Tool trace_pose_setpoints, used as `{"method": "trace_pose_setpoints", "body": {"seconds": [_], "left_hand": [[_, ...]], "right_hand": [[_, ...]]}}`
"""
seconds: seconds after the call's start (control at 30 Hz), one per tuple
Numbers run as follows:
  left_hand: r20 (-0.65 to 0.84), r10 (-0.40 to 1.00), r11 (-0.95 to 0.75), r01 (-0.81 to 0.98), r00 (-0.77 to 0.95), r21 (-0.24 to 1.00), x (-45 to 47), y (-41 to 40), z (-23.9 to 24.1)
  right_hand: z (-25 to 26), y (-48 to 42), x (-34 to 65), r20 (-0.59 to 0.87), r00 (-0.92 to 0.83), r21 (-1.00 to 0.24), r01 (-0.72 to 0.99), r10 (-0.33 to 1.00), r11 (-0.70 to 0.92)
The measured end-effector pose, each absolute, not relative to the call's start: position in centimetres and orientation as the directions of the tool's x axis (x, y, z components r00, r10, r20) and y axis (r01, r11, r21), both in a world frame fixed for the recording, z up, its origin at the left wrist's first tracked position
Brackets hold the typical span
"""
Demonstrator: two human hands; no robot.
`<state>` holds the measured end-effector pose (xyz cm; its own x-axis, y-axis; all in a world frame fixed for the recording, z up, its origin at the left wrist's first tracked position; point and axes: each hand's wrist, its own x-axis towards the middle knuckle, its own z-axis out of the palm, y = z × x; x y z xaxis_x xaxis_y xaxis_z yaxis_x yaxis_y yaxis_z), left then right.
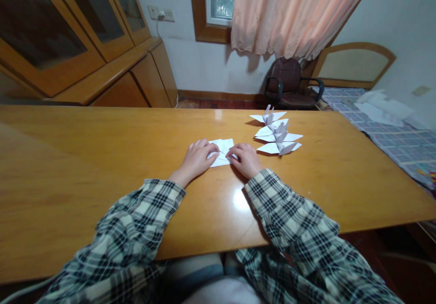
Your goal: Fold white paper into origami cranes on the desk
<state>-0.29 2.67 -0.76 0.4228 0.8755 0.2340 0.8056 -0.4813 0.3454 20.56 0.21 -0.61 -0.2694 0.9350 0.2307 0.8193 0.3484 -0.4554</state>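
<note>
A partly folded white paper sheet [223,151] lies flat on the wooden table [102,167] in front of me. My left hand [197,158] rests on its left side, fingers curled and pressing down on the paper. My right hand [245,158] presses its right edge, fingertips bent onto a fold. Three finished white paper cranes [277,133] stand in a row just beyond and to the right of my right hand.
A wooden cabinet with glass doors [68,27] lines the left wall. A dark office chair [291,83] stands under the pink curtain [293,8]. A bed with a checked cover [395,136] and loose papers lies to the right of the table.
</note>
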Motion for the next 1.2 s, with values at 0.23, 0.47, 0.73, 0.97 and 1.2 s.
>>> {"method": "trace_pose_setpoints", "body": {"seconds": [0.23,0.47,0.73,0.97,1.2], "left_hand": [[0.213,0.883,-0.469,0.815,0.419,0.342,-0.2,2.8,-0.7],[0.203,0.887,-0.461,0.819,0.415,0.342,-0.1,2.8,-0.6],[0.154,0.883,-0.468,0.799,0.444,0.377,-0.7,3.0,-0.4],[0.135,0.865,-0.491,0.763,0.483,0.420,-1.5,3.4,-0.3],[0.116,0.868,-0.482,0.763,0.483,0.431,-1.5,3.5,-0.2]], "right_hand": [[-0.4,0.1,20.5,0.218,-0.281,-0.437,0.828,0.935,0.351],[-0.4,-0.1,19.9,0.209,-0.241,-0.412,0.857,0.948,0.309],[-0.2,-0.1,20.2,0.163,-0.267,-0.431,0.846,0.950,0.312],[-0.1,0.2,21.0,0.130,-0.329,-0.445,0.824,0.935,0.351],[0.0,0.5,21.7,0.101,-0.378,-0.456,0.805,0.920,0.381]]}}
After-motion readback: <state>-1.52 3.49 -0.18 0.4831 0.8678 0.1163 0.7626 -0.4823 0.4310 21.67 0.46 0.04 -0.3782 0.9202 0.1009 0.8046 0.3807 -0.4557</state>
